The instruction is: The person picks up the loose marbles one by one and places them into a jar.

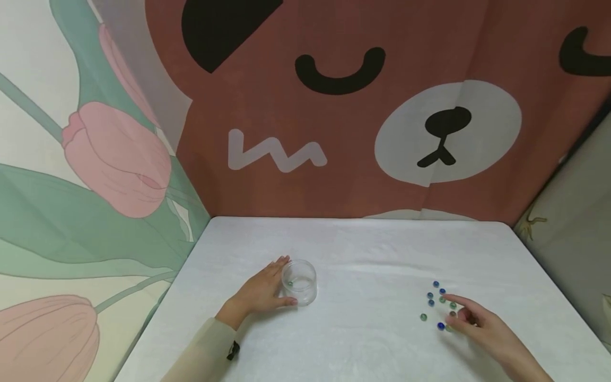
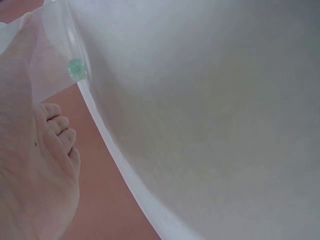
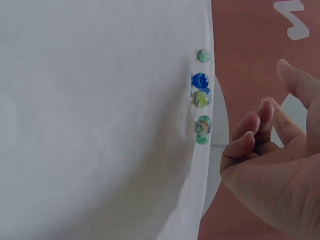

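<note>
A clear round cup (image 1: 307,293) stands upright on the table, with one green marble (image 1: 290,283) inside it. My left hand (image 1: 262,291) holds the cup from its left side, thumb in front and fingers behind. The left wrist view shows the green marble (image 2: 76,69) through the cup wall. Over at the right, my right hand (image 1: 487,329) hovers above a loose group of marbles, thumb and index finger apart, the other fingers bent inward. Among them are a dark blue marble (image 1: 441,326), a green marble (image 1: 423,317) and a yellowish marble (image 3: 200,99); the hand partly hides some.
A white cloth covers the table (image 1: 363,318). Behind it hangs a brown curtain (image 1: 343,180) printed with a bear's face. A tulip-patterned curtain (image 1: 28,138) closes the left side, and another patterned cloth (image 1: 573,212) hangs at the right.
</note>
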Demonstrator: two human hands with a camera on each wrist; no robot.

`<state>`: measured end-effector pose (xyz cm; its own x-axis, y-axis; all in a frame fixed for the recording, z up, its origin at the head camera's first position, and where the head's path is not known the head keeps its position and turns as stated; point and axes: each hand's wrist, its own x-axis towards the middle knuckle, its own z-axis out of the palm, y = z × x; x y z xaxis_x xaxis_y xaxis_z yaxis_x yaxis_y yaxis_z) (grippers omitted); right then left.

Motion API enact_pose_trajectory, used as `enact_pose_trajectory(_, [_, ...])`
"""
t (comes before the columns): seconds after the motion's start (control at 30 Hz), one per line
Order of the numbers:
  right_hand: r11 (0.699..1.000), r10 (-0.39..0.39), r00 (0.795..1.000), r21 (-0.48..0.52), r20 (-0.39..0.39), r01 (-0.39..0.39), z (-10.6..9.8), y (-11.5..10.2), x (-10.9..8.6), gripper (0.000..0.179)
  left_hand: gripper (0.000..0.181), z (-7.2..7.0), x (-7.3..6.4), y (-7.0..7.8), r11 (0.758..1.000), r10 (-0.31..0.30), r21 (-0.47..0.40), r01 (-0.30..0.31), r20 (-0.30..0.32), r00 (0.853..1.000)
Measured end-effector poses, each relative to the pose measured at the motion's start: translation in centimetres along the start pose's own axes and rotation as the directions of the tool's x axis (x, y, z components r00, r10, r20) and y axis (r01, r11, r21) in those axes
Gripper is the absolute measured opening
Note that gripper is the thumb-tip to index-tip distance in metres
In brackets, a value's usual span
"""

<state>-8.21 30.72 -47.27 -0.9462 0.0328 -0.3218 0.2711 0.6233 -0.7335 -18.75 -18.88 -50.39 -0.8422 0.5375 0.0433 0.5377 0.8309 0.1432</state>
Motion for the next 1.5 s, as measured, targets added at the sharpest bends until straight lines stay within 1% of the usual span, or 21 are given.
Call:
enact_pose_trajectory(0.13, [0.999, 0.039, 0.999, -0.017, 0.018, -0.039, -0.3, 0.5, -0.1, 0.072, 0.107, -0.2, -0.1, 0.1, 1.000, 0.000, -0.005, 0.000, -0.004, 1.000])
enact_pose_trajectory(0.27, [0.997, 0.074, 0.997, -0.004, 0.029, -0.074, -0.4, 0.7, 0.0, 0.074, 0.107, -0.2, 0.0, 0.1, 1.000, -0.008, -0.008, 0.008, 0.005, 1.000])
enact_pose_trajectory(0.47, [0.995, 0.098, 0.995, -0.003, 0.035, -0.098, -0.3, 1.2, 0.1, 0.076, 0.106, -0.2, 0.0, 0.1, 1.000, -0.010, -0.005, 0.010, 0.012, 1.000])
enact_pose_trajectory(0.6, [0.996, 0.084, 0.995, -0.043, 0.050, -0.082, -0.4, 1.6, 0.0, 0.077, 0.106, -0.1, -0.1, 0.1, 1.000, -0.008, -0.006, 0.008, 0.007, 1.000])
enact_pose_trajectory(0.73, [0.996, 0.043, 0.997, -0.080, 0.058, -0.038, -0.5, 1.9, -0.1, 0.077, 0.107, -0.1, 0.0, 0.0, 1.000, -0.002, -0.004, 0.002, -0.001, 1.000])
enact_pose_trajectory(0.9, [0.997, 0.031, 0.998, -0.069, 0.062, -0.027, -0.4, 2.1, 0.0, 0.071, 0.107, -0.1, 0.0, 0.0, 1.000, -0.005, 0.000, 0.005, 0.005, 1.000])
enact_pose_trajectory(0.97, [0.997, 0.041, 0.997, -0.066, 0.062, -0.037, -0.3, 2.2, 0.1, 0.069, 0.107, -0.1, 0.0, 0.0, 1.000, -0.005, -0.002, 0.005, 0.006, 1.000])
enact_pose_trajectory(1.2, [0.994, 0.005, 0.998, -0.110, 0.065, 0.002, -0.2, 2.8, 0.6, 0.067, 0.106, -0.1, -0.1, 0.0, 1.000, -0.005, 0.002, 0.005, 0.005, 1.000])
enact_pose_trajectory(1.4, [0.990, 0.050, 0.996, -0.138, 0.071, -0.040, 0.1, 2.9, 1.0, 0.069, 0.106, -0.2, -0.1, 0.0, 1.000, -0.004, -0.009, 0.005, 0.004, 1.000])
enact_pose_trajectory(1.5, [0.986, 0.049, 0.996, -0.160, 0.075, -0.036, 0.3, 2.8, 1.1, 0.069, 0.106, -0.2, -0.1, -0.1, 1.000, 0.001, -0.005, -0.001, -0.002, 1.000])
